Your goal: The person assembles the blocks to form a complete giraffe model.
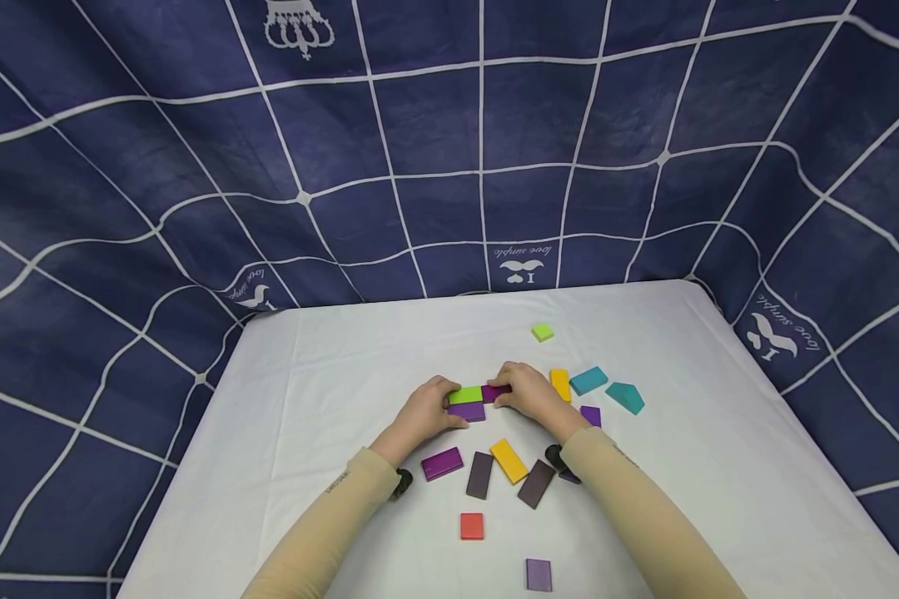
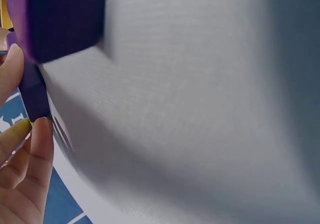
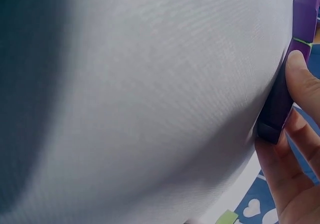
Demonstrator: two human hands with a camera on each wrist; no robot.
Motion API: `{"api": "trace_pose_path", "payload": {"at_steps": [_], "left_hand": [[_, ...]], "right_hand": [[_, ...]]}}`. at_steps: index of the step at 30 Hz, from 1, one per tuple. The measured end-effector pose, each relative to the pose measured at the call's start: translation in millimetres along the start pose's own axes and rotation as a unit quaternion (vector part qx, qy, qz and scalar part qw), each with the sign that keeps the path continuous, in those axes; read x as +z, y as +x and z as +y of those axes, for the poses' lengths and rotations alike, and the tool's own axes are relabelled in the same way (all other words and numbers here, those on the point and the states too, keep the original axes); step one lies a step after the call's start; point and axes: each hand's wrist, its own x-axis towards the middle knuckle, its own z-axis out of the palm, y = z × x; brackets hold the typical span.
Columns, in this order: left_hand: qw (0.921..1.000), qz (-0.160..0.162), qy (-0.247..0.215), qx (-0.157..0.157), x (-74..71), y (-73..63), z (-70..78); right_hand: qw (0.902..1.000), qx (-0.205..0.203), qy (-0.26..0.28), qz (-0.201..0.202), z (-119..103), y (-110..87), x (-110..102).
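Note:
A lime green block (image 1: 465, 394) and a purple block (image 1: 467, 412) lie long side to long side on the white table. My left hand (image 1: 418, 413) holds this pair from the left, with fingers at the far side and the thumb at the near side. In the left wrist view, the thumb lies along the purple block (image 2: 34, 91). A magenta-purple block (image 1: 493, 393) sits end to end with the green one at its right. My right hand (image 1: 532, 391) pinches it between thumb and fingers, partly covering it. The right wrist view shows its dark side (image 3: 275, 109) against the cloth.
Nearer me on the white cloth (image 1: 360, 366) lie a magenta block (image 1: 442, 463), two dark brown blocks, a yellow block (image 1: 509, 461), a red square (image 1: 472, 526) and a lilac block (image 1: 538, 575). Teal pieces (image 1: 588, 381) and another yellow block (image 1: 559, 384) lie beyond the right hand.

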Motion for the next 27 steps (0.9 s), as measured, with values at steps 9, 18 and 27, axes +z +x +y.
{"api": "trace_pose_path", "payload": {"at_steps": [9,18,27], "left_hand": [[0.9999,-0.003,-0.007,-0.011,0.8,2.2,-0.7],[0.9999,0.01,-0.011,0.0,0.4,2.0,-0.5],[0.9999,0.011,-0.009,0.0,3.1,1.7,-2.1]], "right_hand": [[0.9998,-0.006,-0.016,-0.004,-1.7,0.6,-0.6],[0.9999,-0.009,-0.007,-0.002,-2.3,1.0,-1.0],[0.9998,-0.017,-0.009,0.0,-0.8,1.2,0.4]]}}
